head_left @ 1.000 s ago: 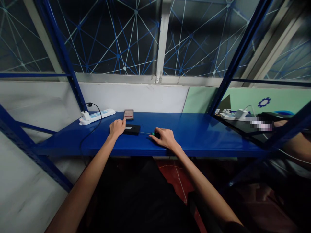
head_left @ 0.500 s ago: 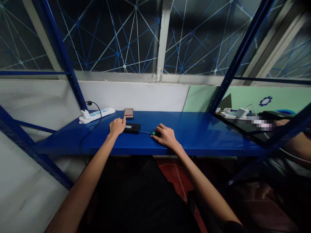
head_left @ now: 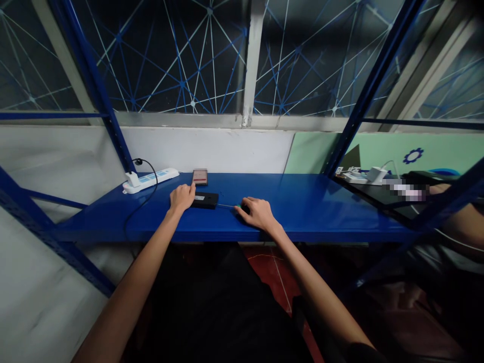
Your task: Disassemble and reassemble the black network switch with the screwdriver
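A small black flat device [head_left: 204,200] lies on the blue shelf [head_left: 310,206]. My left hand [head_left: 182,197] rests on its left end, fingers curled over the edge and holding it down. My right hand [head_left: 257,214] is closed around a thin screwdriver [head_left: 229,206] with a green and black handle; its metal shaft points left toward the device's right end. A phone-sized pink and dark object [head_left: 200,176] lies flat just behind the device.
A white power strip [head_left: 151,180] with a plugged adapter and black cable sits at the back left of the shelf. Blue rack uprights [head_left: 96,91] frame the bay. In the bay to the right, another person's arm [head_left: 463,222] and a white charger [head_left: 374,176] show.
The screwdriver's green handle end has slid further under my right hand's fingers. Both hands and the device have stayed almost where they were.
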`<action>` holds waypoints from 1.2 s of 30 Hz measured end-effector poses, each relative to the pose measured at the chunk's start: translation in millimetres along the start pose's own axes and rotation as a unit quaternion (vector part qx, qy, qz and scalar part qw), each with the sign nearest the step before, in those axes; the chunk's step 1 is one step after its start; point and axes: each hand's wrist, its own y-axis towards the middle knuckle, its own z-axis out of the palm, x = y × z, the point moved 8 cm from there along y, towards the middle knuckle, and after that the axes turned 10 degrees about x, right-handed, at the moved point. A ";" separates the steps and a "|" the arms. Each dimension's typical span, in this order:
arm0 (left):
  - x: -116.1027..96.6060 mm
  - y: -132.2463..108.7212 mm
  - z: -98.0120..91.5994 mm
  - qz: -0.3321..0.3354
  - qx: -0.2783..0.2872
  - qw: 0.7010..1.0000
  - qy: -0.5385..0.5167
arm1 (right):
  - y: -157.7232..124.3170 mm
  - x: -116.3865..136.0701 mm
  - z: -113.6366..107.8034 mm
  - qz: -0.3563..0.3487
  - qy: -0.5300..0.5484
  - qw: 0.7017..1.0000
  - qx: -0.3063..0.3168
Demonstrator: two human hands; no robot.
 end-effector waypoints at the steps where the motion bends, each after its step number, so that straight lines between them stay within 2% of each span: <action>1: 0.1 0.0 -0.1 -0.001 0.000 1.000 0.001 | 0.1 -0.5 -0.1 0.002 0.001 1.000 0.000; 14: -0.3 0.0 -0.5 -0.002 0.002 1.000 0.002 | 0.9 -4.5 1.5 -0.002 0.005 1.000 -0.005; 25: 0.4 0.2 0.0 -0.006 0.005 1.000 0.004 | 3.3 -9.3 9.7 0.011 0.021 0.999 0.023; 31: 0.9 0.6 0.0 -0.007 0.001 1.000 0.001 | 0.1 -2.1 -0.4 -0.006 0.029 1.000 -0.001; 36: -0.7 -1.7 -1.2 -0.005 0.005 1.000 -0.003 | -1.0 -1.0 -2.5 0.006 0.008 1.000 0.001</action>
